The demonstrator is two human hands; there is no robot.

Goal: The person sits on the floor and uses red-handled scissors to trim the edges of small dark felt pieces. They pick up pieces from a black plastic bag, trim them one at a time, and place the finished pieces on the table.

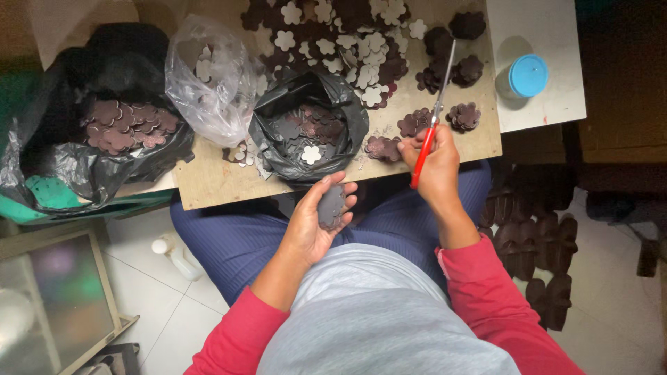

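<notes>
A dark flower cutout (332, 205) is held in the left hand (316, 222), just below the black bag (309, 125) on the board (208, 180). Red-handled scissors (431, 121) are gripped in the right hand (434, 163), right of the bag, blades apparently shut. Trimming seems to be paused between cuts; next, cutout and blades must be brought together.

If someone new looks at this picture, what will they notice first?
Red-handled scissors in the right hand, over the board. The left hand holds a dark flower piece above the lap. Brown and white flower cutouts cover the board's far side.
</notes>
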